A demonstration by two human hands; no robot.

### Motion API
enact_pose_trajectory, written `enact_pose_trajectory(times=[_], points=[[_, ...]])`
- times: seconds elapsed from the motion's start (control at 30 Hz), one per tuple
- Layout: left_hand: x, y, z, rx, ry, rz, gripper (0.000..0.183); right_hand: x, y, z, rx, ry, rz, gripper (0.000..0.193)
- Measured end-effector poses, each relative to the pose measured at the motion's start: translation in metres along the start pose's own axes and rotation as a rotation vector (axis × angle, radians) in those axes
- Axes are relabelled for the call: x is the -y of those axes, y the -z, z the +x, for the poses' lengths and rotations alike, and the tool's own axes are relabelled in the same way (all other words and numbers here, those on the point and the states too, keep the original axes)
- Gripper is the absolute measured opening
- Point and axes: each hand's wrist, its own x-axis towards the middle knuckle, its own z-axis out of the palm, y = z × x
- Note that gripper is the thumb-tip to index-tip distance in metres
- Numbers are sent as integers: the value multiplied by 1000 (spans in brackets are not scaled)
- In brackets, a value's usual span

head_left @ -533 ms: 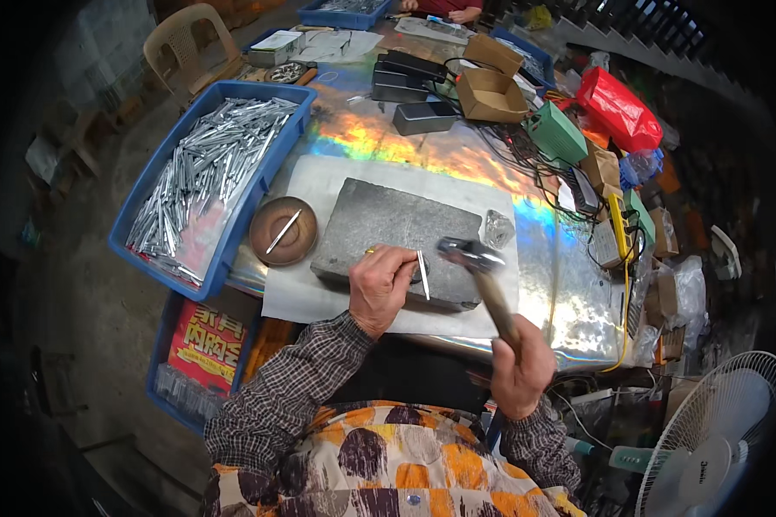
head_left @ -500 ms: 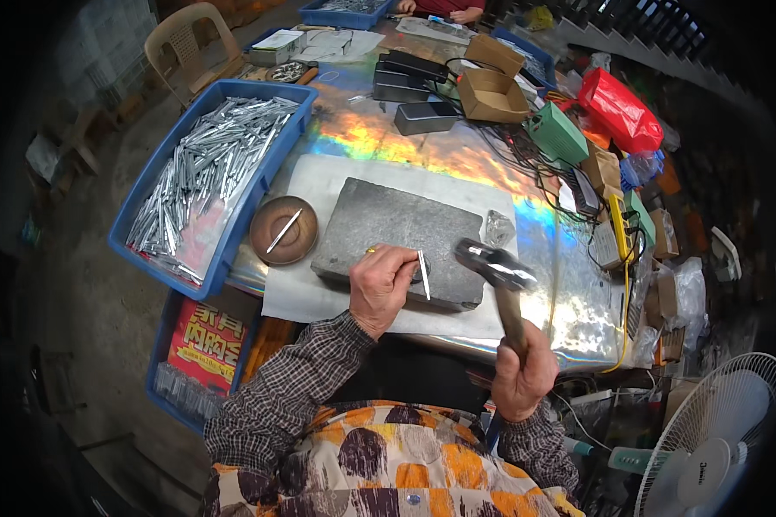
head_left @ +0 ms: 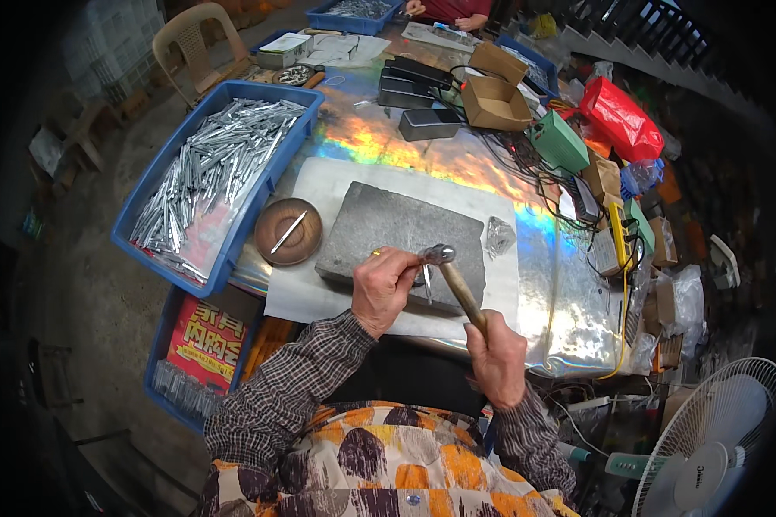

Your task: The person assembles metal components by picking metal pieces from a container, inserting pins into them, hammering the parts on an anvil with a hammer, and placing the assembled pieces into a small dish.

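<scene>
On a grey stone block (head_left: pixel 379 220), my left hand (head_left: pixel 381 291) pinches a thin silver metal rod (head_left: pixel 428 289) near the block's front edge. My right hand (head_left: pixel 497 356) is wrapped round the wooden handle of a hammer (head_left: pixel 462 293). The hammer's head is over the rod by my left fingertips and hides the rod's upper part; whether they touch I cannot tell. To the left of the block, a round brown wooden dish (head_left: pixel 278 245) has one similar rod lying across it. A blue tray (head_left: pixel 224 274) at the left holds many loose silver rods (head_left: pixel 220 159).
White paper (head_left: pixel 315 302) lies under the block, with a crumpled clear plastic bag (head_left: pixel 499 235) beside it. Dark boxes (head_left: pixel 428 122), cardboard boxes, cables and a red bag (head_left: pixel 619 119) crowd the far right. A fan (head_left: pixel 707 457) stands lower right. Another person's hands show at the far edge.
My right hand has swung the hammer left and brought its head over the rod. My left hand keeps its pinch in nearly the same place.
</scene>
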Motion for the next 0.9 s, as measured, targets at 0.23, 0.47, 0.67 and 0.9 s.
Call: enact_pose_trajectory(times=[0.23,0.47,0.67,0.9], points=[[-3,10,5,-11,119,-49,12,6,18,1,-156,3,130,14],[-12,22,19,-2,519,-758,16,-33,-21,2,-296,-62,-3,20],[-9,43,9,-2,740,-894,19,-38,-47,15,-327,-20,-165,32],[-7,57,2,-48,813,-888,16,-37,-67,14,-318,-48,-208,39]])
